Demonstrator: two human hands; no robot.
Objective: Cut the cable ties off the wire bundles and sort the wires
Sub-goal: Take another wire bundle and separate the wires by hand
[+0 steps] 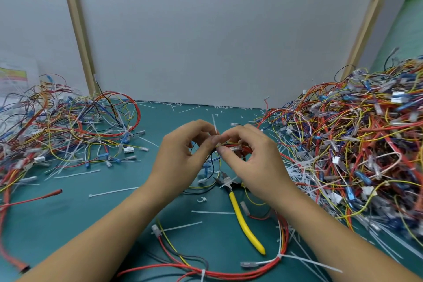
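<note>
My left hand (180,155) and my right hand (254,162) meet above the middle of the green mat, both pinching one small wire bundle (229,147) of red, yellow and black wires with a white cable tie (214,125) sticking up from it. The bundle's wires loop down under my right wrist to a long red harness (229,272) near the front edge, still tied with white ties. Yellow-handled cutters (246,224) lie on the mat below my hands, held by neither hand.
A high heap of tangled wires (357,144) fills the right side. A flatter pile of wires (64,128) lies on the left. Cut white ties (113,192) litter the green mat (68,220). White panels close off the back.
</note>
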